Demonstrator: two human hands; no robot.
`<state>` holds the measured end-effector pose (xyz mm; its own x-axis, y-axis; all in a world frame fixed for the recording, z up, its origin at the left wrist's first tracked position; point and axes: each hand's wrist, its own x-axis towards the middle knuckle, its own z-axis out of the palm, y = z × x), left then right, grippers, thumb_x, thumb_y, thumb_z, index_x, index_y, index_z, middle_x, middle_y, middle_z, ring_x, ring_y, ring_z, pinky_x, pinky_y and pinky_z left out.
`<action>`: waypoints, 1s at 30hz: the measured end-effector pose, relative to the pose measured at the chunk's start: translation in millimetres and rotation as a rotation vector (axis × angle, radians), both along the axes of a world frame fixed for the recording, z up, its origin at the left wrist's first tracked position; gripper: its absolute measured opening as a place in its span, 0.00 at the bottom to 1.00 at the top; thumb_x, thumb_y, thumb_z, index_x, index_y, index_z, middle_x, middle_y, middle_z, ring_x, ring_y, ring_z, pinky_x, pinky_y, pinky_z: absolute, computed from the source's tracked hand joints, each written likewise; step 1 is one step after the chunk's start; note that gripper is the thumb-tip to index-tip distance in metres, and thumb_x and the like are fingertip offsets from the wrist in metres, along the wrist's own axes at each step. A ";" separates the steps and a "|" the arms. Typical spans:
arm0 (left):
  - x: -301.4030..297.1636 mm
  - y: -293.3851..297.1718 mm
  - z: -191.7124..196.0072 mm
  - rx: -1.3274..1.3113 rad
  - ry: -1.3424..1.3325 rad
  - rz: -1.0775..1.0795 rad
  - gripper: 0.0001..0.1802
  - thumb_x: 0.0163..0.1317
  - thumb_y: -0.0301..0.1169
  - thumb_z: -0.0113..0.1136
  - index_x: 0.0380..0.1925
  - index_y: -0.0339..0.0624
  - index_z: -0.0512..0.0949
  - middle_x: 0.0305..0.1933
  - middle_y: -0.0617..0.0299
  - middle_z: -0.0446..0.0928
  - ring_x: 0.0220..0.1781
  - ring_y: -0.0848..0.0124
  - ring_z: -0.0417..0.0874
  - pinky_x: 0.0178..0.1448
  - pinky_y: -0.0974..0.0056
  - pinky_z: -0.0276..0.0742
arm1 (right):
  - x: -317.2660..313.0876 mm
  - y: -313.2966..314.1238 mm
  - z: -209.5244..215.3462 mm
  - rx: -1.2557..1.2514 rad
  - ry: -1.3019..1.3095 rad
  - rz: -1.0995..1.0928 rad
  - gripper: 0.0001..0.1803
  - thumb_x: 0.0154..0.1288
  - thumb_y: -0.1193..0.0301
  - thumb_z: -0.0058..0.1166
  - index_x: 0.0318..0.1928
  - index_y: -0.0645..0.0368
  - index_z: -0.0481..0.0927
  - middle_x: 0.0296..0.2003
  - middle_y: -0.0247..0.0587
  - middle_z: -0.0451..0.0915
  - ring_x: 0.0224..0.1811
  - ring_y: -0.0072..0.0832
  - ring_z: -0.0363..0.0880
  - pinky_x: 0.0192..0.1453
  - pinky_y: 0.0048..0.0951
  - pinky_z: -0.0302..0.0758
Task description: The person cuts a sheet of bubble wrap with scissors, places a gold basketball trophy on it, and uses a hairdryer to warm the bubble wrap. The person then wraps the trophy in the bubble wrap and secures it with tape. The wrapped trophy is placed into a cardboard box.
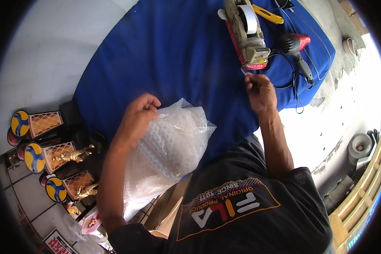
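A bundle in clear bubble wrap (167,142) lies at the near edge of the blue-covered table, sloping toward my body. My left hand (139,118) is closed at its upper left edge, fingers curled with the wrap against the thumb; my forearm runs along its left side. What the wrap encloses cannot be made out. Farther right, my right hand (261,92) pinches the end of a clear tape strip (244,71) just in front of a tape dispenser (254,46). A large white roll sits in the dispenser, which has red along its side.
Beyond the dispenser lies a yellow utility knife (269,14). A red and black hair dryer (298,46) with its cord rests to the right on the blue cloth (165,51). Several volleyball trophies (46,122) stand at left. A cardboard box (167,207) is below the bundle.
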<state>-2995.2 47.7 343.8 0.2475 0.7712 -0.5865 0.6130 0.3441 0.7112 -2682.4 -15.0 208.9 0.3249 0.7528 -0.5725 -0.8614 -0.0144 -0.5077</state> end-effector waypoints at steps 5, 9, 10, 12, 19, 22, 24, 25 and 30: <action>-1.0 -1.0 0.4 -0.026 0.027 0.045 0.12 0.51 0.23 0.53 0.37 0.38 0.76 0.31 0.66 0.72 0.39 0.76 0.72 0.53 0.71 0.66 | -40.9 1.4 47.1 0.514 -0.113 0.669 0.20 0.57 0.82 0.61 0.16 0.53 0.66 0.26 0.44 0.79 0.20 0.21 0.71 0.22 0.19 0.65; -2.4 -2.0 -4.4 0.025 -0.036 0.061 0.11 0.53 0.23 0.53 0.39 0.37 0.74 0.29 0.67 0.68 0.32 0.78 0.68 0.39 0.70 0.63 | -99.2 50.3 67.7 0.690 -0.091 0.970 0.25 0.50 0.79 0.72 0.14 0.52 0.63 0.22 0.38 0.79 0.20 0.18 0.74 0.20 0.23 0.64; -3.3 -2.9 -5.1 0.012 -0.063 0.096 0.12 0.52 0.22 0.52 0.39 0.37 0.74 0.31 0.66 0.70 0.35 0.77 0.70 0.44 0.70 0.65 | -112.0 54.3 69.9 0.708 -0.193 1.032 0.25 0.49 0.77 0.73 0.14 0.53 0.64 0.20 0.37 0.78 0.19 0.17 0.73 0.20 0.23 0.63; -5.0 -4.1 -6.2 -0.014 -0.086 0.153 0.13 0.52 0.22 0.52 0.40 0.37 0.73 0.33 0.66 0.71 0.38 0.76 0.72 0.48 0.70 0.68 | -131.3 60.7 69.5 0.761 -0.388 1.154 0.25 0.48 0.74 0.75 0.13 0.54 0.65 0.16 0.34 0.75 0.18 0.16 0.70 0.21 0.24 0.62; 1.0 -4.3 2.1 0.064 0.089 0.071 0.13 0.54 0.22 0.52 0.41 0.40 0.69 0.32 0.66 0.68 0.36 0.76 0.70 0.43 0.71 0.66 | -133.5 73.0 43.7 0.800 -0.744 1.309 0.10 0.60 0.69 0.60 0.23 0.60 0.80 0.25 0.39 0.80 0.29 0.21 0.78 0.32 0.29 0.72; 5.4 -6.4 7.2 0.089 0.144 0.039 0.13 0.55 0.24 0.56 0.41 0.37 0.69 0.31 0.61 0.70 0.34 0.73 0.72 0.41 0.66 0.68 | -135.9 72.8 37.7 0.784 -1.143 1.072 0.14 0.59 0.65 0.48 0.31 0.59 0.84 0.34 0.42 0.80 0.42 0.31 0.77 0.45 0.38 0.72; 5.4 -8.0 8.3 0.123 0.197 -0.015 0.15 0.55 0.26 0.60 0.42 0.37 0.69 0.32 0.57 0.72 0.36 0.70 0.74 0.41 0.63 0.69 | -143.3 66.3 35.5 0.846 -1.384 1.182 0.15 0.58 0.64 0.46 0.31 0.59 0.84 0.38 0.44 0.78 0.45 0.37 0.74 0.49 0.42 0.70; 4.1 -8.4 8.8 0.151 0.244 -0.062 0.16 0.54 0.26 0.62 0.42 0.37 0.70 0.33 0.57 0.72 0.37 0.70 0.75 0.43 0.63 0.70 | -147.1 62.4 34.3 0.836 -1.508 1.245 0.16 0.58 0.63 0.45 0.31 0.58 0.84 0.40 0.44 0.77 0.47 0.39 0.72 0.51 0.44 0.69; -1.9 -22.2 22.9 0.628 0.260 -0.377 0.21 0.53 0.37 0.71 0.41 0.41 0.72 0.39 0.58 0.72 0.44 0.66 0.76 0.56 0.54 0.70 | -143.5 61.1 27.7 0.646 -1.738 1.247 0.18 0.62 0.59 0.47 0.40 0.60 0.83 0.44 0.44 0.76 0.49 0.39 0.71 0.54 0.47 0.68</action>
